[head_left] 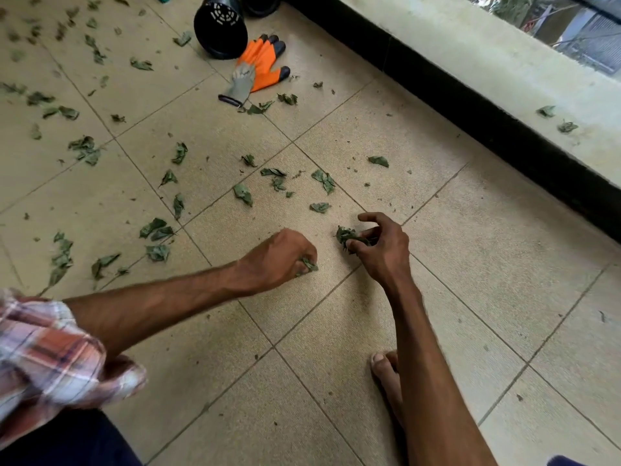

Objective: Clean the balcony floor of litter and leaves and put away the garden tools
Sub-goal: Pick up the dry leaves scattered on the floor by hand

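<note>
down on the balcony floor [336, 334], right under the fingers, it's leaf-picking time. the left hand [280, 255] is curled up tight, fingers [311, 253] pinching a leaf scrap [308, 266] against the tile. the right hand [383, 245] has its thumb and lower fingers closed round a small clump of leaves [346, 237], with the index finger sticking out free above it. so both hands are loaded and neither is spread open.

step-wise i'd call this the hand-gathering part, and early-ish. the nearest loose leaves [321, 207] sit just beyond the right fingers, plenty more lie off past the left fingers, and a couple are up on the ledge [470, 68]. the orange glove [263, 60] and black pot [220, 26] lie well beyond both hands, so the tools bit isn't done.

next move probably needs these handfuls dumped somewhere (no bin or bag in view), or merged into one hand so the other can keep grabbing. the dry bits look crumbly, so squeeze gently.
</note>
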